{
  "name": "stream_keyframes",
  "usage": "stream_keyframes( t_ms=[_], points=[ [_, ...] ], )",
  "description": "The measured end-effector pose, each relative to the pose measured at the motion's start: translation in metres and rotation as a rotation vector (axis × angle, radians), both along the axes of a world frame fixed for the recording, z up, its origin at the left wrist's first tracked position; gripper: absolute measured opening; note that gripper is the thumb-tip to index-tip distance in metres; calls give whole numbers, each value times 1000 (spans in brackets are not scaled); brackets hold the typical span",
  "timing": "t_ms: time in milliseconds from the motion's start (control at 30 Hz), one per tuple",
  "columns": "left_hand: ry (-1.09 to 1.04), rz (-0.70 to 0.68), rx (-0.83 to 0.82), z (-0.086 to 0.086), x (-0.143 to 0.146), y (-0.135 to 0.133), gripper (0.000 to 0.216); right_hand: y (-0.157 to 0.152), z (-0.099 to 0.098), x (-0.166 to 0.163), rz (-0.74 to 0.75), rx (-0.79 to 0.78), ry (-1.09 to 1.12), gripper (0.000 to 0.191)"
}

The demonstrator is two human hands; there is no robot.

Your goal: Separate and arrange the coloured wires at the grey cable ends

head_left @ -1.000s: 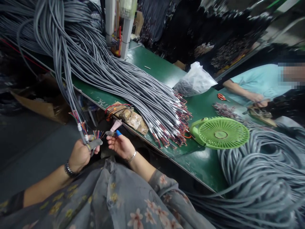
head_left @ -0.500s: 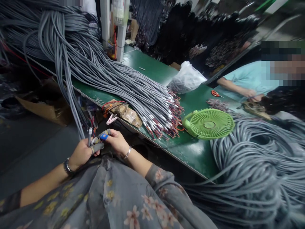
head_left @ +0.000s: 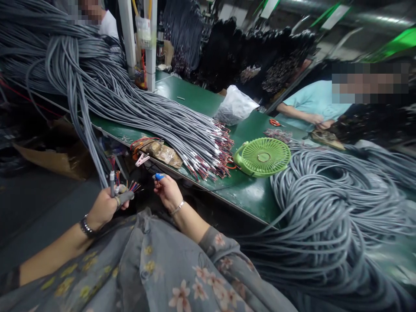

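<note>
My left hand [head_left: 105, 206] is closed around several grey cables [head_left: 101, 167], whose stripped ends stand up above the fist. A spray of coloured wires [head_left: 134, 186] fans out to the right between its thumb and fingers, which have grey coverings. Apart from it, to the right, my right hand [head_left: 168, 193] has its fingers curled together near the table edge. A blue wrap [head_left: 159, 176] covers one of its fingertips. Whatever its fingers may hold is too small to make out.
On the green table [head_left: 253, 199] lies a large bundle of grey cables [head_left: 156, 112] with white-banded ends. A green fan [head_left: 264, 157], pink clip [head_left: 142, 160], plastic bag [head_left: 236, 106] and orange-handled scissors [head_left: 275, 122] are nearby. Coiled cables [head_left: 318, 203] fill the right. A co-worker [head_left: 308, 104] sits across.
My right hand has drawn away to the right from my left hand, and the coloured wires in my left hand now show fanned out. The whole view has shifted somewhat.
</note>
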State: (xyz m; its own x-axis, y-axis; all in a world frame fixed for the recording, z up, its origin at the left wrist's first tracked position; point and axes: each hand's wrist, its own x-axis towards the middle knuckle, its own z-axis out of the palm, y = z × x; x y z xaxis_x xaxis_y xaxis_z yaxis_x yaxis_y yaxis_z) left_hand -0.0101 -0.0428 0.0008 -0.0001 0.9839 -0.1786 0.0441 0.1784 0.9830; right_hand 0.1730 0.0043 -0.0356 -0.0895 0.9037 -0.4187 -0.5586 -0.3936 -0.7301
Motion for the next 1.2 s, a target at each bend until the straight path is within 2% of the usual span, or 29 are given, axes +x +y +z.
stream_keyframes(
  t_ms=[167, 433, 633, 733, 900, 1100, 1200],
  points=[
    [-33, -5, -43, -6, 2, 8, 30, 3, -5, -2, 26, -4, -7, 32],
    [-84, -20, -170, -11, 5, 26, 30, 21, -17, -5, 84, -81, -49, 36],
    [-90, -40, -210, -23, 2, 39, 35, 30, -23, -2, 133, -62, -150, 40],
    [-94, -21, -250, -30, 0, 43, 35, 30, -29, -1, 175, 50, -266, 43],
    [-87, -88, -271, -40, -3, 42, 32, 22, -28, -1, 326, 370, -457, 45],
    [-139, -299, -162, -54, 4, 36, 31, 5, -13, -8, 436, 666, -644, 36],
    [-122, -423, -68, -57, 6, 34, 29, 1, -11, -5, 379, 775, -706, 30]
  ],
)
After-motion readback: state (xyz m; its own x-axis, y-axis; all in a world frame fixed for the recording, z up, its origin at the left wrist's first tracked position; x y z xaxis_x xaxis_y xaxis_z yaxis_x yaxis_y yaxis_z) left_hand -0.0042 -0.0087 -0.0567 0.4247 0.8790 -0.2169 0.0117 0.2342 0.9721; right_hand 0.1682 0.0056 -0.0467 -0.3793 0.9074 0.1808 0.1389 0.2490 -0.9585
